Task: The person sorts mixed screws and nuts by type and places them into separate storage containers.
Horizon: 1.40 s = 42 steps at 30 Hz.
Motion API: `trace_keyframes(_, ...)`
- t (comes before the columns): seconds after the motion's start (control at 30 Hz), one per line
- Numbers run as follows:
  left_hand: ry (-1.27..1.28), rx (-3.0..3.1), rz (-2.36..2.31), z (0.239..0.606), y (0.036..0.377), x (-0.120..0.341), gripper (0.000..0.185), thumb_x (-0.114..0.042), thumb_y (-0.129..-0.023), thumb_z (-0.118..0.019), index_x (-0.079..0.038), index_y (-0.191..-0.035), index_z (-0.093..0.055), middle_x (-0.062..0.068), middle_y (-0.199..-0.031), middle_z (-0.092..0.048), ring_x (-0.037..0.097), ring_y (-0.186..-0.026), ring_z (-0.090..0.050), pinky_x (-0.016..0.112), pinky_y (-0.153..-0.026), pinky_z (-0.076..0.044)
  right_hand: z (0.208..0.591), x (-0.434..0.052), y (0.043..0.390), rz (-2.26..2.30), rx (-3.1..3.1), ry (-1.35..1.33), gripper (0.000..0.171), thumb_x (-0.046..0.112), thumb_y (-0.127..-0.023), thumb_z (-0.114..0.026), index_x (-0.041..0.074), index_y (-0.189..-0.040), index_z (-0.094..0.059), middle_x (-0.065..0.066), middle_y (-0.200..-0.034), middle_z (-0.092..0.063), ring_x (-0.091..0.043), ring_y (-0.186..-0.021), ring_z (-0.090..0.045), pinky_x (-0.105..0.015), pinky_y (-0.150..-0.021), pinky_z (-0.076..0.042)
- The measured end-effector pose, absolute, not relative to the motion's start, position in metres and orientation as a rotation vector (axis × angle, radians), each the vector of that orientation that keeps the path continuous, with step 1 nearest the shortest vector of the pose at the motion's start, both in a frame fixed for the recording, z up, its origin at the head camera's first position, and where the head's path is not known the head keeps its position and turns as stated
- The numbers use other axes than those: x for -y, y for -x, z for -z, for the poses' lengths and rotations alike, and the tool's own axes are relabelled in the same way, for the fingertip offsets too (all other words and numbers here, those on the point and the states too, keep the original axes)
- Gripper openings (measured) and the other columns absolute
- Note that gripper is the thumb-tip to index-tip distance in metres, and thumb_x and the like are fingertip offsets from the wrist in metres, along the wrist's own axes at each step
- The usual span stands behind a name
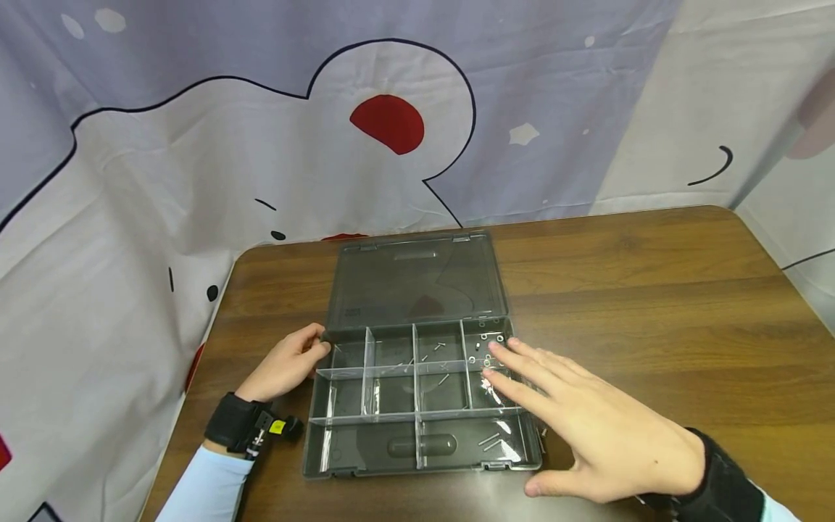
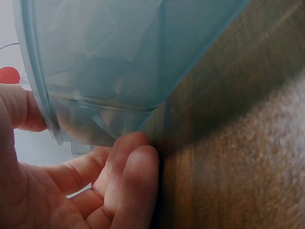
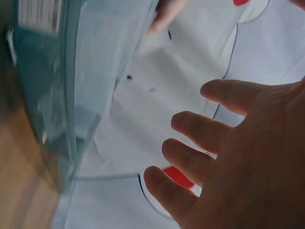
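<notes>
**Open parts box at frame centre, one hand bracing, one hovering**

Smoky transparent plastic compartment box point(image 1: 417, 406) lying at centre of the brown wooden counter point(image 1: 652, 290), hinged lid point(image 1: 417, 279) flat behind. Left hand point(image 1: 287, 366) curled on the box's left rim, grip closed round that edge. Right hand point(image 1: 587, 420) spread over the right compartments, fingers straight, holding nothing. Small metal washers and screws point(image 1: 485, 348) loose inside. Probably light, stiff, slick-walled; best taken by the rims. Open counter at frame right; cartoon-printed cloth backdrop point(image 1: 196, 181) close behind.
</notes>
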<state>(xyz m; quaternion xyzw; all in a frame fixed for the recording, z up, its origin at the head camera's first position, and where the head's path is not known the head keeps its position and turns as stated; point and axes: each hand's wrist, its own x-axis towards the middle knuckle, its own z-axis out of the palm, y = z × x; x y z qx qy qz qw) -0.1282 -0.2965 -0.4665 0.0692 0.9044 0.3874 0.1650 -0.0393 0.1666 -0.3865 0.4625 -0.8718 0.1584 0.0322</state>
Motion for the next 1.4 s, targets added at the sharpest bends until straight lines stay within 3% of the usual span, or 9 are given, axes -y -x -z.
trace_keyframes(0.17, -0.2, -2.571, -1.107, 0.466, 0.128, 0.296, 0.018, -0.021, -0.106, -0.05, -0.007, -0.113, -0.059, 0.004, -0.075, -0.048, 0.02, -0.065, -0.056, 0.034, -0.071, -0.058, 0.385, -0.179, 0.052, -0.444, 2.759, -1.269, 0.112, 0.073, -0.08, -0.075, 0.021, -0.165, -0.024, -0.005, -0.173, -0.019, -0.032, -0.158, -0.027, -0.023, -0.129, 0.003)
trace_keyframes(0.3, -0.205, -2.571, -1.108, 0.466, 0.129, 0.296, 0.017, -0.02, -0.106, -0.05, -0.007, -0.112, -0.058, 0.004, -0.074, -0.048, 0.02, -0.065, -0.055, 0.034, -0.071, -0.058, 0.387, -0.19, 0.063, -0.414, 2.818, -1.14, 0.109, 0.069, -0.081, -0.076, 0.023, -0.165, -0.026, -0.003, -0.173, -0.022, -0.034, -0.157, -0.029, -0.044, -0.13, -0.018)
trace_keyframes(0.4, -0.206, -2.574, -1.108, 0.466, 0.128, 0.296, 0.016, -0.02, -0.106, -0.05, -0.007, -0.111, -0.058, 0.004, -0.074, -0.048, 0.02, -0.064, -0.055, 0.034, -0.071, -0.058, 0.39, -0.199, 0.073, -0.42, 2.845, -1.082, 0.103, 0.065, -0.082, -0.078, 0.021, -0.163, -0.031, -0.007, -0.171, -0.028, -0.037, -0.155, -0.033, -0.06, -0.119, -0.034)
trace_keyframes(0.53, -0.211, -2.575, -1.113, 0.467, 0.128, 0.296, 0.015, -0.02, -0.106, -0.05, -0.007, -0.109, -0.058, 0.004, -0.074, -0.047, 0.019, -0.064, -0.055, 0.034, -0.07, -0.058, 0.4, -0.207, 0.084, -0.418, 2.865, -1.068, 0.091, 0.062, -0.086, -0.075, 0.015, -0.157, -0.043, -0.014, -0.164, -0.04, -0.042, -0.149, -0.04, -0.065, -0.114, -0.037)
trace_keyframes(0.7, -0.218, -2.573, -1.119, 0.467, 0.128, 0.296, 0.015, -0.019, -0.106, -0.05, -0.007, -0.108, -0.057, 0.004, -0.074, -0.047, 0.019, -0.064, -0.055, 0.034, -0.07, -0.058, 0.418, -0.209, 0.097, -0.366, 2.829, -1.11, 0.076, 0.048, -0.083, -0.083, 0.004, -0.141, -0.06, -0.018, -0.144, -0.06, -0.041, -0.133, -0.057, -0.061, -0.106, -0.047)
trace_keyframes(0.83, -0.22, -2.571, -1.12, 0.467, 0.127, 0.296, 0.015, -0.02, -0.106, -0.051, -0.007, -0.109, -0.057, 0.004, -0.074, -0.047, 0.019, -0.064, -0.055, 0.034, -0.071, -0.058, 0.433, -0.209, 0.104, -0.309, 2.795, -1.15, 0.059, 0.034, -0.077, -0.089, 0.003, -0.123, -0.07, -0.008, -0.116, -0.066, -0.027, -0.105, -0.067, -0.049, -0.09, -0.056)
trace_keyframes(1.1, -0.231, -2.565, -1.131, 0.467, 0.128, 0.296, 0.016, -0.02, -0.106, -0.05, -0.006, -0.109, -0.057, 0.004, -0.075, -0.046, 0.018, -0.064, -0.054, 0.034, -0.071, -0.058, 0.447, -0.204, 0.108, -0.265, 2.795, -1.15, 0.035, 0.018, -0.067, -0.092, 0.013, -0.094, -0.07, 0.008, -0.084, -0.048, -0.013, -0.073, -0.055, -0.039, -0.069, -0.051)
trace_keyframes(1.4, -0.225, -2.571, -1.123, 0.468, 0.128, 0.296, 0.016, -0.02, -0.106, -0.05, -0.006, -0.11, -0.057, 0.004, -0.075, -0.046, 0.019, -0.064, -0.054, 0.035, -0.071, -0.058, 0.455, -0.199, 0.112, -0.364, 2.792, -1.145, 0.031, 0.004, -0.07, -0.082, 0.022, -0.071, -0.056, 0.015, -0.072, -0.046, -0.002, -0.063, -0.047, -0.03, -0.062, -0.045)
